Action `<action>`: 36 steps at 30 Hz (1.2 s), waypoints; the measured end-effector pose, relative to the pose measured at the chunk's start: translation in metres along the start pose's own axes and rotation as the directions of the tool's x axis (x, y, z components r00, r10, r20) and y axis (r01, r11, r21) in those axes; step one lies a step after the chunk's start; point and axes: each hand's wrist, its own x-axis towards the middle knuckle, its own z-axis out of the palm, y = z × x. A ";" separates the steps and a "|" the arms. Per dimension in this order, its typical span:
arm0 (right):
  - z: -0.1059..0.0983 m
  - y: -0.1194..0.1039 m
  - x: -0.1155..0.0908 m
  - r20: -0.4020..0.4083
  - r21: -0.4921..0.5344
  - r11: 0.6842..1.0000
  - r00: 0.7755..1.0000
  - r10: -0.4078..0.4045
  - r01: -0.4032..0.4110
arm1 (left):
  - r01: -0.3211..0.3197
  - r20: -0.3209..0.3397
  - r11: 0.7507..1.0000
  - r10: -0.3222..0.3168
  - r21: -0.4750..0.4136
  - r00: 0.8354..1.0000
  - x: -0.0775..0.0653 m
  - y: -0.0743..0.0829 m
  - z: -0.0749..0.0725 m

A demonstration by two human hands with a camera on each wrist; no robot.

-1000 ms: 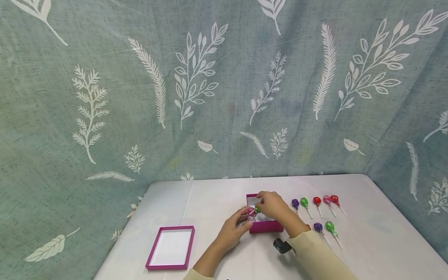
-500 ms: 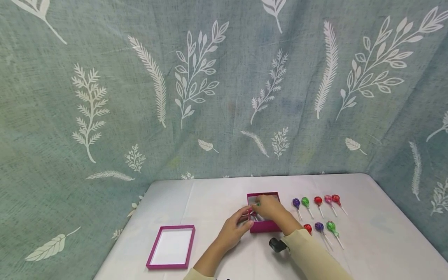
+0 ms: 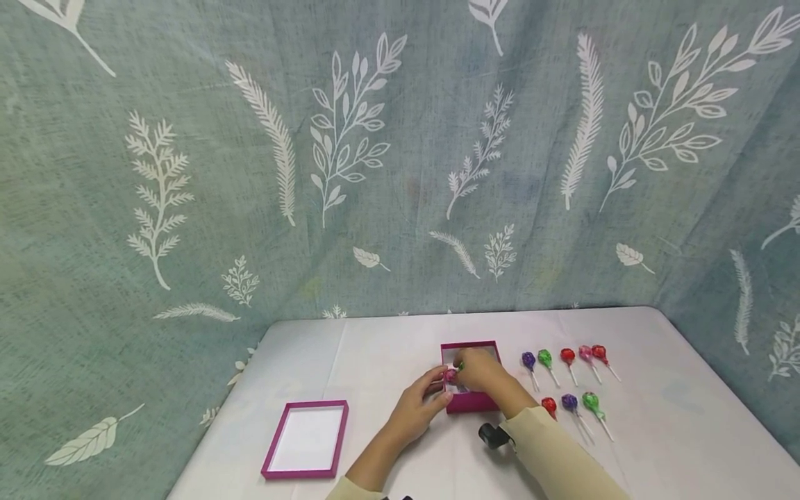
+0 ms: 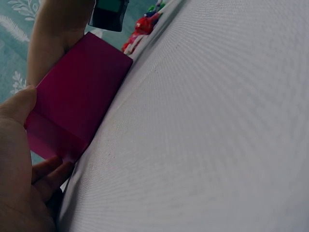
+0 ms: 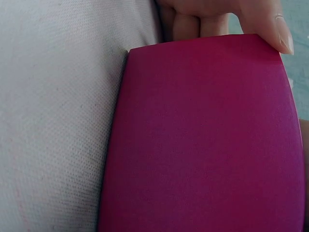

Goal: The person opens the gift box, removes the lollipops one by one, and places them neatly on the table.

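Note:
A magenta box (image 3: 470, 403) stands on the white table, its open top facing up. My left hand (image 3: 412, 410) holds the box at its left side, the thumb at the near corner and the fingers along the wall; the left wrist view shows this hand (image 4: 17, 145) against the box (image 4: 79, 89). My right hand (image 3: 480, 371) reaches into the box, its fingertips pinching a green lollipop (image 3: 461, 366), mostly hidden. A pink lollipop (image 3: 450, 376) lies at the box's left wall beside my left fingers. In the right wrist view the box's front (image 5: 203, 135) hides the right hand's fingers.
The magenta-rimmed lid (image 3: 342, 439) lies at the left, white inside up. To the right, several lollipops lie in two rows, among them a purple one (image 3: 528, 360) behind and a red one (image 3: 548, 405) in front. A leaf-patterned cloth (image 3: 400, 173) hangs behind the table.
My right hand has lowered deeper into the box with the green lollipop, and its forearm has shifted slightly left, uncovering the red lollipop in the front row. My left hand keeps its place.

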 end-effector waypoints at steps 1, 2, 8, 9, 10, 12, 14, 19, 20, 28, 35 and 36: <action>0.000 0.000 0.000 -0.002 -0.001 1.000 1.000 -0.003 0.003 | 0.008 0.001 1.000 -0.008 0.001 1.000 0.000 0.000 0.000; 0.001 0.001 -0.001 -0.005 -0.002 1.000 1.000 -0.007 0.007 | 0.014 0.002 1.000 -0.014 0.001 1.000 -0.001 0.000 0.000; 0.002 0.002 -0.002 -0.023 0.004 1.000 0.999 -0.029 0.029 | 0.006 0.001 1.000 -0.006 -0.001 1.000 -0.002 0.001 0.002; 0.002 0.002 -0.002 -0.023 0.009 0.999 0.999 -0.035 0.036 | 0.006 0.002 1.000 -0.006 -0.003 1.000 -0.002 0.002 0.002; 0.002 0.002 -0.003 -0.027 0.011 0.999 0.999 -0.044 0.045 | 0.008 0.003 1.000 -0.008 -0.004 1.000 -0.002 0.002 0.002; 0.002 0.002 -0.004 -0.037 0.016 0.998 0.997 -0.065 0.065 | 0.008 0.005 1.000 -0.008 -0.008 1.000 -0.003 0.001 0.003; 0.002 0.003 -0.004 -0.048 0.018 0.996 0.995 -0.082 0.083 | 0.004 0.004 1.000 -0.004 -0.002 1.000 -0.003 0.000 0.004; 0.000 0.001 -0.007 -0.071 0.035 0.994 0.992 -0.105 0.107 | 0.008 0.002 1.000 -0.008 0.007 1.000 -0.004 -0.003 0.004; -0.001 0.000 -0.008 -0.075 0.038 0.993 0.991 -0.111 0.114 | 0.010 0.003 1.000 -0.010 0.004 1.000 -0.004 -0.003 0.004; -0.015 -0.003 -0.010 -0.104 0.102 0.988 0.989 -0.108 0.119 | 0.022 -0.002 1.000 -0.022 -0.002 1.000 0.000 0.002 -0.001; -0.021 0.000 -0.014 -0.177 0.175 0.975 0.979 -0.105 0.137 | 0.024 0.000 1.000 -0.024 -0.003 1.000 0.000 0.001 0.000; -0.021 0.001 -0.015 -0.192 0.189 0.972 0.976 -0.103 0.139 | 0.022 0.000 1.000 -0.022 -0.003 1.000 0.000 0.001 0.000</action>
